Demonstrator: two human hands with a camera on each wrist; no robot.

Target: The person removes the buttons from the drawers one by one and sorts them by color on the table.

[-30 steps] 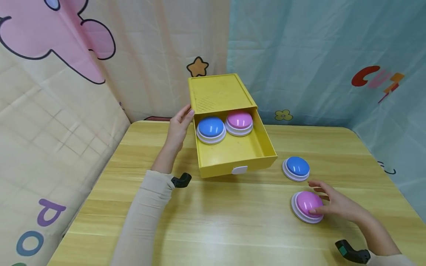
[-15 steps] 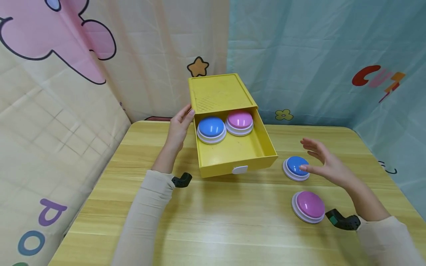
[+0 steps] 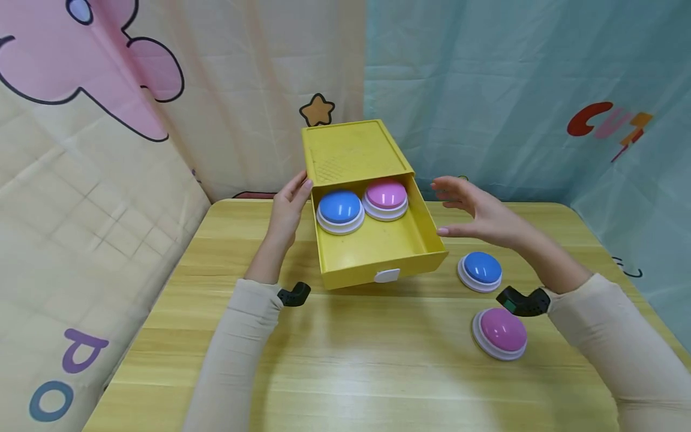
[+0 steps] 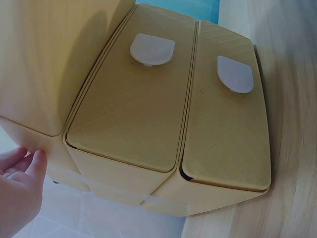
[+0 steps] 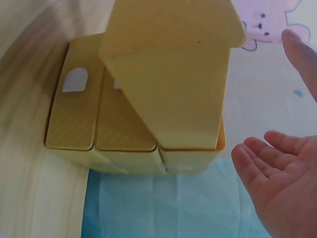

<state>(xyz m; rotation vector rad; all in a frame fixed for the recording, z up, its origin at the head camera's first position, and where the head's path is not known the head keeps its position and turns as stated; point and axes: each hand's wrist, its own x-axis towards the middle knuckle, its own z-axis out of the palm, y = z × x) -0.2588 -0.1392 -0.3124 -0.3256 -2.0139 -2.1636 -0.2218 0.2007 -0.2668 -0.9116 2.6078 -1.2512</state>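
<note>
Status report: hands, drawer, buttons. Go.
Left hand braces yellow drawer unit. Right hand open beside open drawer, holding nothing. Blue button and pink button on table.

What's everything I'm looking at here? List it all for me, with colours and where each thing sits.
Drawer unit: one, yellow, at the table's far edge; wrist views show two shut lower drawers.
Top drawer: one, yellow with a white tab, pulled out.
Dome buttons in the drawer: two, a blue one beside a pink one, at the drawer's back.
Dome buttons on the table: two, a blue one right of the drawer, a pink one nearer the camera.
Table: one, light wood.
Cloth backdrop: cartoon-printed, cream and teal, behind.
Left hand: touches the unit's left side.
Right hand: open, beside the drawer's right wall, holding nothing.
</note>
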